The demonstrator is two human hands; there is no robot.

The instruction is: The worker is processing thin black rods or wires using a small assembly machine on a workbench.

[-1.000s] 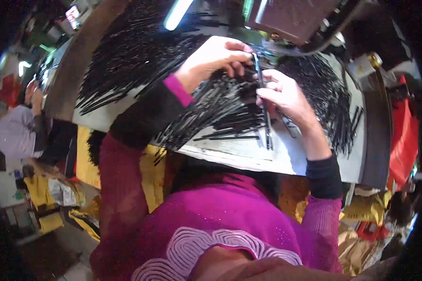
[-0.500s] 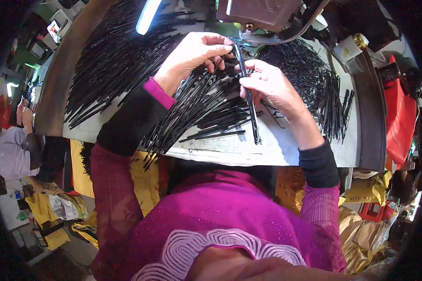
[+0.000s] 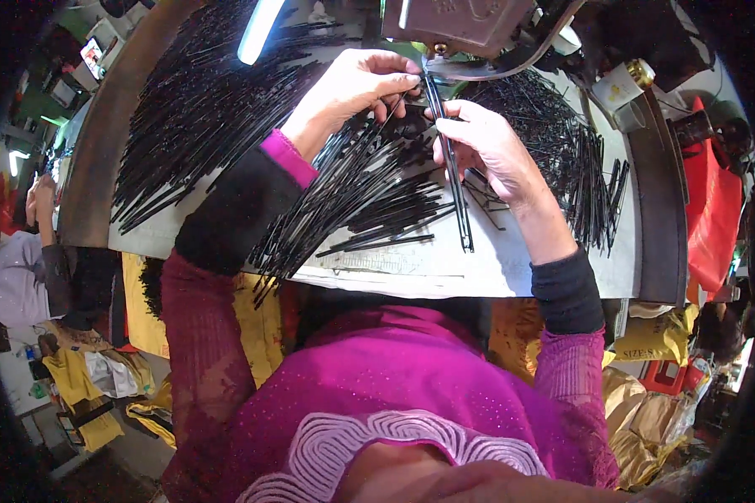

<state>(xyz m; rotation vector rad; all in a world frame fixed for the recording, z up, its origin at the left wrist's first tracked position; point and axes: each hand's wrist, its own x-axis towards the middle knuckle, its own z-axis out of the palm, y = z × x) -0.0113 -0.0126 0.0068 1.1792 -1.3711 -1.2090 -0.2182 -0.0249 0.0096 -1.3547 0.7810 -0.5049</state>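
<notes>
My right hand (image 3: 486, 144) pinches a long, thin, glossy black strip (image 3: 459, 197) between thumb and fingers. It slants from the machine down toward the table's near edge and looks like two narrow lengths side by side. At its upper end, my left hand (image 3: 361, 88) has thumb and forefinger pinched together; the fingertips partly hide what they grip. Many similar black strips (image 3: 327, 201) lie in a loose pile under and below my left hand. Just beyond my hands stands a brown metal machine (image 3: 457, 29), with its lower working part mostly hidden.
A large heap of black strips (image 3: 218, 109) covers the table's left side, and a tangled heap (image 3: 545, 134) lies at right. A bright tube lamp (image 3: 260, 32) hangs above. A white can (image 3: 622, 85) stands far right, near a red bag (image 3: 711, 214). Someone sits at far left (image 3: 17, 277).
The strip's upper end has moved slightly right and up toward the machine, and its lower end has shifted a little. Both hands keep nearly the same pinch. The view has tilted slightly.
</notes>
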